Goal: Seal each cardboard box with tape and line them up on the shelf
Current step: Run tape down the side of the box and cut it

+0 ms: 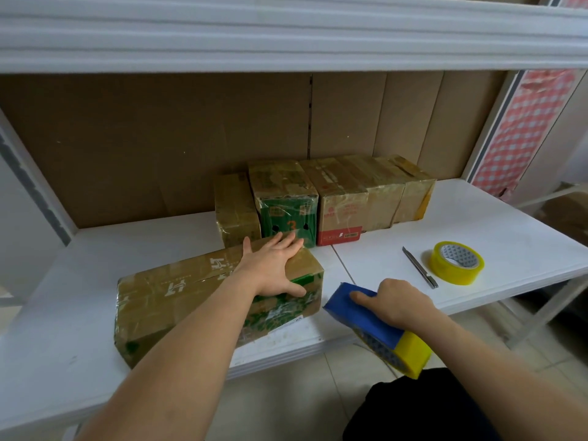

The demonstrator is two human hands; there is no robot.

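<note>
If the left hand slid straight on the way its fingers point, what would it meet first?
Probably the green box marked 3 in the back row: the left hand lies flat on the front box, fingertips almost at it, though depth is unclear.

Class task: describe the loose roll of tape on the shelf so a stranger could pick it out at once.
Start at the white shelf and follow its right front edge. Beside the thin metal cutter lies the loose tape roll, flat on its side. Unlike the roll in the blue dispenser, nothing holds it.

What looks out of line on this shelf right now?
The front box lies at an angle near the shelf edge under the left hand, apart from the row lined up against the back.
</note>
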